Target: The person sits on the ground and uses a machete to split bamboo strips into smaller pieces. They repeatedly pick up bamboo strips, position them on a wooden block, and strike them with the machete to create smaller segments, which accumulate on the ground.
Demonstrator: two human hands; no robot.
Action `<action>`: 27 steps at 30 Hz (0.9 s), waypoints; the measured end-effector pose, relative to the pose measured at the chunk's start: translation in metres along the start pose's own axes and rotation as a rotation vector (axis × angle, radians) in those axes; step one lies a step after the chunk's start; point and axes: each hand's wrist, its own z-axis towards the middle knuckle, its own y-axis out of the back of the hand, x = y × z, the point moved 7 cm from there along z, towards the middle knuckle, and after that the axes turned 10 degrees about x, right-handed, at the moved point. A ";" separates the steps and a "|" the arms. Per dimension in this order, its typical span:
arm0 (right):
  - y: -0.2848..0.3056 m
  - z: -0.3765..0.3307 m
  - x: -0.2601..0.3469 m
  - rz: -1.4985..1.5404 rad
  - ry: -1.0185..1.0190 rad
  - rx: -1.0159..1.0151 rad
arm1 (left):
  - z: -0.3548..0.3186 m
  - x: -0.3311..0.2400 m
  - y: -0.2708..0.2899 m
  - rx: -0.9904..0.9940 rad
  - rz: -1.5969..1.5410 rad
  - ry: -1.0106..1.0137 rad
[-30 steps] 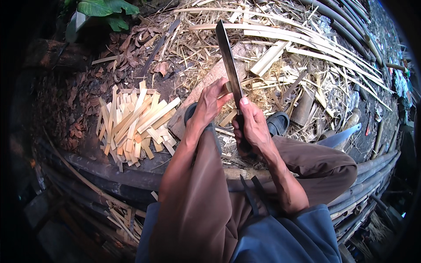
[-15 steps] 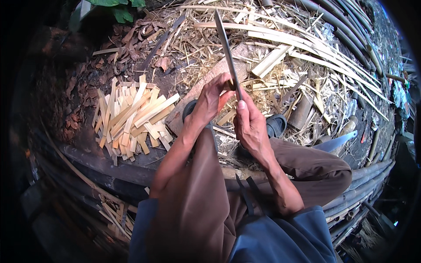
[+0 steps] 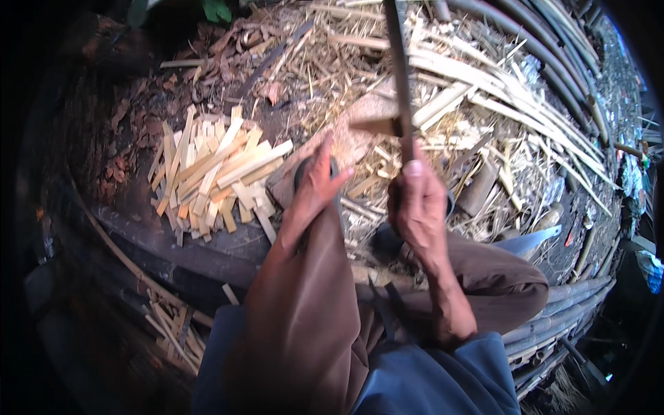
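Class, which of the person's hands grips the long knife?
The right hand, closed on the long knife; the left hand is open and holds nothing.

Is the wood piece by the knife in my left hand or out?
Out: a gap separates the wood piece from your open left hand.

The view's top edge cut off the tip of the long dark metal knife (image 3: 400, 72). The blurry bare right hand (image 3: 420, 204) hid its lower part. The small tan wood piece (image 3: 377, 126) by the knife was blurry. The brown trouser leg (image 3: 494, 280) hid one end of the flat blue-grey blade (image 3: 531, 239).
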 end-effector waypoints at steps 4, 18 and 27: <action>0.019 0.011 -0.031 -0.343 -0.098 -0.066 | -0.020 0.002 0.024 -0.098 0.015 0.045; 0.033 0.034 -0.106 -0.369 -0.260 0.053 | 0.001 -0.098 0.047 -0.367 0.093 -0.476; 0.040 0.037 -0.109 -0.271 -0.316 0.241 | 0.065 -0.127 0.018 -0.234 0.146 -0.379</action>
